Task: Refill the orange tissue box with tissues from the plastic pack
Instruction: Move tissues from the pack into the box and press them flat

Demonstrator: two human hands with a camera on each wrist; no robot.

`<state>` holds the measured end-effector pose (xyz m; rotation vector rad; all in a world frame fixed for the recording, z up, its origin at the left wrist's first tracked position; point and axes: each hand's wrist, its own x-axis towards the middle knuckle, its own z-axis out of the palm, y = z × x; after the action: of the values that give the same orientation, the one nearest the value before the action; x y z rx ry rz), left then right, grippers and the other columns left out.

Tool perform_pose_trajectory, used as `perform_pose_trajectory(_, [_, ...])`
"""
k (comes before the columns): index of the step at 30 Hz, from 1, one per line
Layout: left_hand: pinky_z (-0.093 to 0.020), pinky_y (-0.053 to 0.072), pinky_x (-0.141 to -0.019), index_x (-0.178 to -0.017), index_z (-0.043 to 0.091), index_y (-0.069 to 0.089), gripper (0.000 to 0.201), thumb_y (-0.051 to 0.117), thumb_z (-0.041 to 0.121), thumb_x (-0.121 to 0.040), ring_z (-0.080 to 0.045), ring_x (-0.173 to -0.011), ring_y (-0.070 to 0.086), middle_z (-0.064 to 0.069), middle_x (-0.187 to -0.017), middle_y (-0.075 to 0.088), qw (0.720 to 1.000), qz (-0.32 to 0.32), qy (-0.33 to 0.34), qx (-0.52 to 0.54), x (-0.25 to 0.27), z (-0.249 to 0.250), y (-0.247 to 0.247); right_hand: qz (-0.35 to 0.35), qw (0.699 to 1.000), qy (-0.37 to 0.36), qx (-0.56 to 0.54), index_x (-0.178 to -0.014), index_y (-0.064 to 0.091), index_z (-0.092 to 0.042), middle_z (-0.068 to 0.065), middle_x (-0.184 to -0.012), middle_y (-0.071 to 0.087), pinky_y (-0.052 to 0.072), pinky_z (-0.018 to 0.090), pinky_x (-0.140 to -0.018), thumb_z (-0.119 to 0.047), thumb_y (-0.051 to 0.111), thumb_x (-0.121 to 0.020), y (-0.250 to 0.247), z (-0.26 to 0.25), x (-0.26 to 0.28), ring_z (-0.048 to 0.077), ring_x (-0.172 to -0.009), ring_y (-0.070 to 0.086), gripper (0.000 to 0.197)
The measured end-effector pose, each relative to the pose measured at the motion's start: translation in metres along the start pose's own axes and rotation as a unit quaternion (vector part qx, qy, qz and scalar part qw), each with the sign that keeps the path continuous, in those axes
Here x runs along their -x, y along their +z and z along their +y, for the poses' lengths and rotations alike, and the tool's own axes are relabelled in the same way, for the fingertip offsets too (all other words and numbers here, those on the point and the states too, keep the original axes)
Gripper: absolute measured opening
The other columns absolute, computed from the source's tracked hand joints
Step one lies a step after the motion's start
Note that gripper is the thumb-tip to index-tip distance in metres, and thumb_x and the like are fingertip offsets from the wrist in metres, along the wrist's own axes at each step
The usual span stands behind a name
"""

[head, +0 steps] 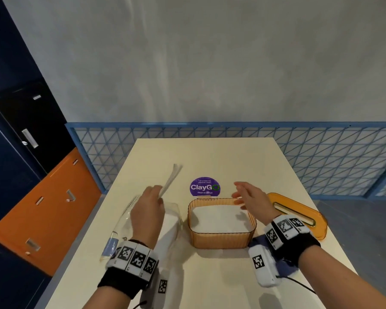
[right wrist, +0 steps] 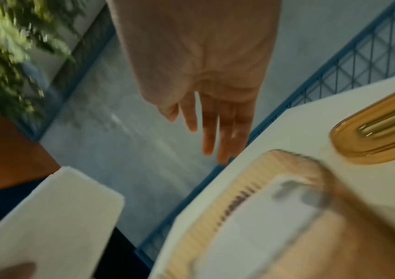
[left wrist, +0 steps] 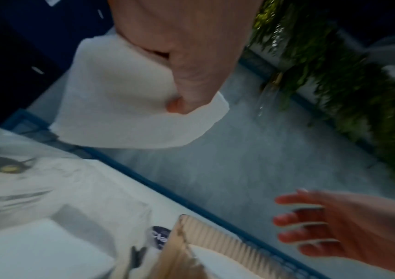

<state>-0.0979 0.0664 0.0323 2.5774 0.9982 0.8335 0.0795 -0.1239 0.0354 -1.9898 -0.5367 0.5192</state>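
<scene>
The orange tissue box (head: 221,238) stands open on the table's middle with white tissues (head: 220,218) lying inside; it also shows as a ribbed box (right wrist: 215,217) in the right wrist view. Its orange lid (head: 299,214) lies to the right. The clear plastic pack (head: 125,221) with more white tissues (head: 168,228) lies left of the box. My left hand (head: 148,210) holds a thin stack of tissues (head: 172,177) raised above the pack; the stack (left wrist: 119,105) is pinched between thumb and fingers. My right hand (head: 249,197) hovers over the box's far right corner, fingers (right wrist: 209,128) straight and empty.
A round purple sticker (head: 205,186) lies on the cream table (head: 210,275) behind the box. A blue mesh railing (head: 299,157) runs past the table's far edge. Orange and dark cabinets (head: 42,208) stand to the left.
</scene>
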Motion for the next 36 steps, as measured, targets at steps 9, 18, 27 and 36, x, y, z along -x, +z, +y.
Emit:
perform_pose_trajectory(9, [-0.030, 0.058, -0.076, -0.119, 0.021, 0.056, 0.056, 0.070, 0.001, -0.069, -0.025, -0.106, 0.061, -0.012, -0.121, 0.061, 0.950, -0.080, 0.278, 0.115, 0.025, 0.045, 0.046, -0.134, 0.962, 0.131, -0.199, -0.110, 0.054, 0.001, 0.025, -0.120, 0.054, 0.058, 0.028, -0.053, -0.006, 0.052, -0.092, 0.002, -0.055, -0.001, 0.029, -0.094, 0.057, 0.019])
perform_pose_trajectory(18, [-0.040, 0.047, -0.091, -0.145, 0.030, 0.017, 0.049, 0.032, 0.043, -0.099, -0.025, -0.108, 0.054, -0.011, -0.134, 0.045, 0.766, -0.177, -0.299, 0.541, 0.020, 0.053, 0.056, -0.097, 0.984, 0.050, -0.143, -0.131, 0.046, -0.003, 0.019, -0.125, 0.057, 0.052, 0.046, -0.086, 0.000, 0.049, -0.091, -0.028, -0.062, -0.003, 0.035, -0.109, 0.058, 0.041])
perform_pose_trajectory(27, [-0.036, 0.049, -0.083, -0.148, 0.024, 0.010, 0.066, 0.044, 0.006, -0.095, -0.024, -0.086, 0.056, 0.001, -0.087, 0.054, 0.861, -0.204, -0.231, 0.405, -0.001, 0.054, 0.056, -0.043, 0.994, 0.086, 0.048, -0.133, 0.044, -0.005, 0.016, -0.132, 0.054, 0.047, 0.036, -0.090, -0.005, 0.046, -0.091, -0.016, -0.015, -0.019, 0.033, -0.117, 0.055, 0.042])
perform_pose_trajectory(36, [-0.035, 0.046, -0.092, -0.150, 0.021, 0.014, 0.066, 0.047, 0.009, -0.094, -0.024, -0.118, 0.051, -0.008, -0.128, 0.053, 0.955, -0.288, -0.033, 0.068, 0.019, 0.046, 0.093, -0.031, 0.964, 0.095, 0.248, -0.146, 0.022, -0.008, 0.018, -0.137, 0.048, 0.042, 0.028, -0.095, -0.001, 0.041, -0.094, 0.015, 0.039, -0.010, 0.031, -0.124, 0.049, 0.056])
